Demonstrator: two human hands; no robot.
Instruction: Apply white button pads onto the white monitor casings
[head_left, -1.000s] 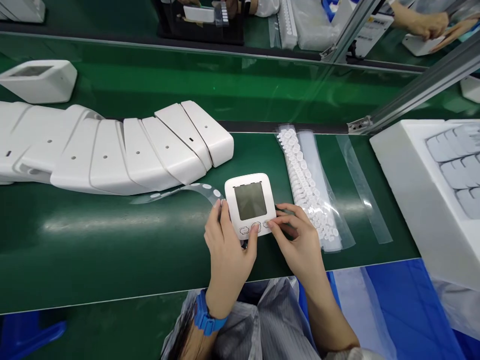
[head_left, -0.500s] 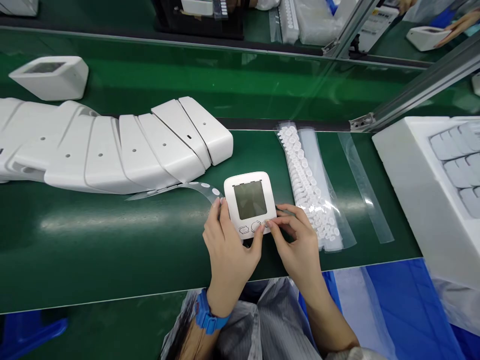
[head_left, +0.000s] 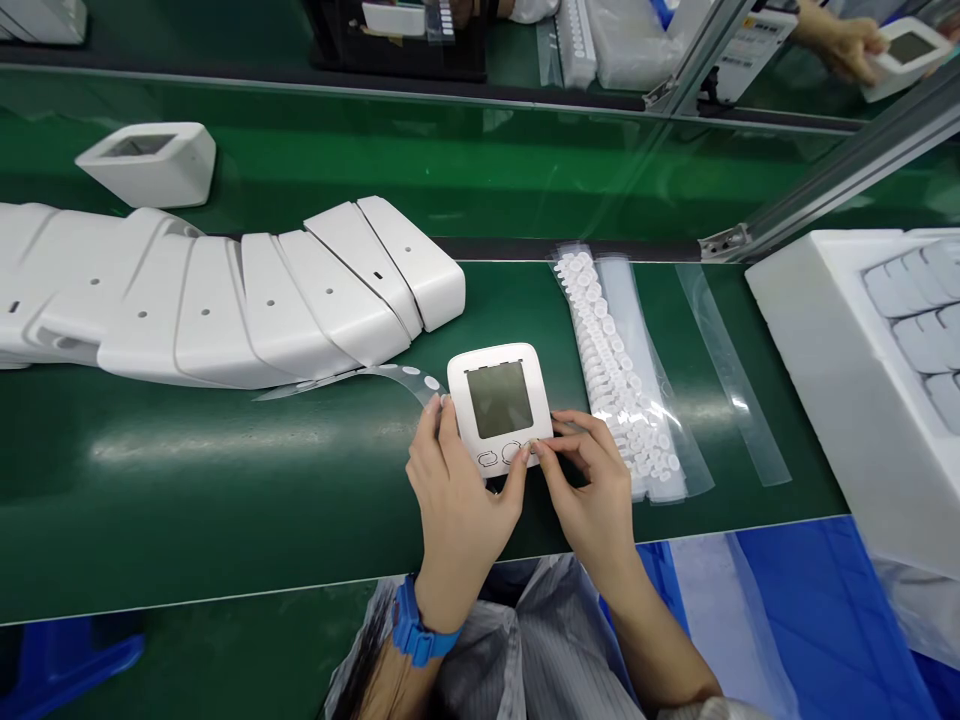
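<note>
Fingers first: my left hand (head_left: 454,490) cups the near-left corner of the monitor (head_left: 499,405), fingers closed along its left edge and thumb pressed on the front by the buttons. My right hand (head_left: 592,480) pinches at the near-right corner, fingertips narrow and touching the case beside the last button; whether something tiny sits between them I cannot tell.

Now the scene, big to small. Green belt (head_left: 225,480) runs left to right under everything, with a second belt lane (head_left: 450,170) beyond it. Far left, a long row of white shells (head_left: 225,300) leans like fallen dominoes, its right end just beyond the monitor. At the right edge, a white foam tray (head_left: 825,380) holds grey parts in its pockets. One lone white unit (head_left: 150,165) sits on the far lane, left. Just right of my hands lies a clear strip of white caps (head_left: 619,380), and further right a bare clear strip (head_left: 735,380). A curled film with round dots (head_left: 390,378) arcs from under the shells to the monitor's left edge, touching my fingers. The monitor itself lies face up on the belt, centre near, grey screen up. On my left wrist, a blue band (head_left: 412,630). Far right, another person's hand (head_left: 847,45) holds a white unit.
</note>
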